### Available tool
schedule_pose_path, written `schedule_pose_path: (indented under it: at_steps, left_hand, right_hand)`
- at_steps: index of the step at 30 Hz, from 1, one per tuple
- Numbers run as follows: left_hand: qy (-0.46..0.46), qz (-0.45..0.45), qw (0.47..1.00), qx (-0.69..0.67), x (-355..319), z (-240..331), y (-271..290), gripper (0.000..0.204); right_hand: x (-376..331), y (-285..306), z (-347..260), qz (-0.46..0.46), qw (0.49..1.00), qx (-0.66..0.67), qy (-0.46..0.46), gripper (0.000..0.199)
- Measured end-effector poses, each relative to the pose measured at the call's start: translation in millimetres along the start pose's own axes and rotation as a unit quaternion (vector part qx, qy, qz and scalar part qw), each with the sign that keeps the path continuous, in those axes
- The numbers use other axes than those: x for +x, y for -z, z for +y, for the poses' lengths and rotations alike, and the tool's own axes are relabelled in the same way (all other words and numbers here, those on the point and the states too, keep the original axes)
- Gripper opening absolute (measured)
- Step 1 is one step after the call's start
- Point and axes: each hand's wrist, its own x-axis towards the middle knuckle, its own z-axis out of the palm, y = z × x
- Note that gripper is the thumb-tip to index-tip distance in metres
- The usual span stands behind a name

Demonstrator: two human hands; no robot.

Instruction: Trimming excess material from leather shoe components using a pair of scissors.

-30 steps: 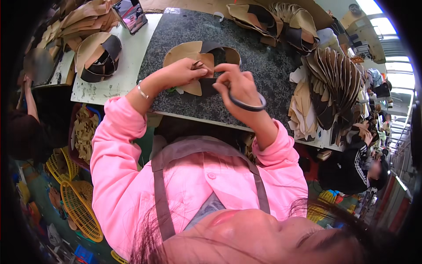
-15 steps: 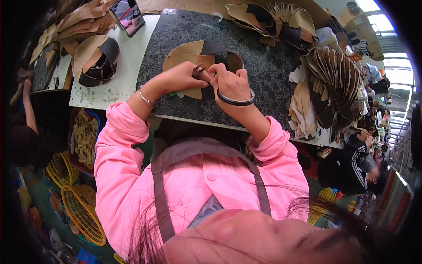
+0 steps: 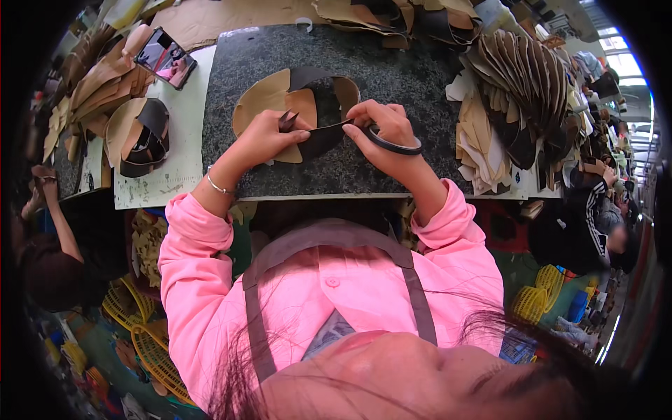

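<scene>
A tan and dark brown shoe-upper-like leather piece (image 3: 304,73), curved into a loop, lies on the speckled dark slab before me. My left hand (image 3: 269,134) pinches the near dark edge of it between thumb and fingers. A small dark pointed tool (image 3: 288,122) also sticks up from this hand; its handle is hidden. At the right end of that same edge, my right hand (image 3: 386,129) pinches with thumb and forefinger, and the edge runs taut between both hands. Round the right hand hangs a black and grey ring (image 3: 396,145), perhaps a tape roll or a bangle.
Another looped leather piece (image 3: 138,136) stands on the white table to the left, below a phone (image 3: 166,58). Fanned leather pieces (image 3: 525,84) are piled at the right, more at the back. Yellow baskets (image 3: 159,357) sit on the floor. People work on both sides.
My hands have drawn apart, the right moving rightward along the leather piece's near edge. The whole view has shifted, so the table's things appear further left.
</scene>
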Motion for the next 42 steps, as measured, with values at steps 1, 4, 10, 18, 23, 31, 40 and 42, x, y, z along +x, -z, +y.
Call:
schedule_pose_path:
  at_steps: [1,4,10,18,23,31,40,42]
  left_hand:
    - [0.0,-0.002,1.0,0.001,-0.6,1.7,-0.9,0.022]
    - [-0.003,-0.007,1.0,0.002,-3.5,8.2,4.1,0.019]
    - [-0.184,0.098,0.971,0.115,-9.8,40.1,7.4,0.04]
    - [0.007,0.028,0.999,0.045,8.2,14.3,-13.2,0.026]
    - [-0.057,0.107,0.992,0.041,-4.7,15.0,-9.8,0.021]
    - [-0.283,0.264,0.883,0.263,-5.2,16.1,-24.4,0.022]
    - [-0.057,0.106,0.992,0.043,-7.1,11.1,-33.0,0.026]
    - [-0.07,0.127,0.989,0.026,-7.1,8.6,-33.1,0.023]
  right_hand:
    - [-1.5,1.6,2.5,-0.012,1.0,0.001,-0.002,0.01]
    - [4.0,-4.8,21.5,-0.028,0.997,-0.071,0.033,0.013]
    - [9.4,-25.6,5.1,0.004,0.992,-0.073,0.099,0.008]
    - [-13.1,-49.4,-9.1,0.18,0.976,-0.069,0.098,0.023]
    - [-15.5,-37.7,-6.2,0.167,0.983,0.025,0.073,0.017]
    - [2.6,-37.7,6.6,0.168,0.984,0.038,0.055,0.017]
    - [-13.5,-29.2,0.3,0.11,0.989,0.096,0.025,0.013]
    - [-10.8,-31.0,1.0,0.087,0.988,0.129,0.022,0.012]
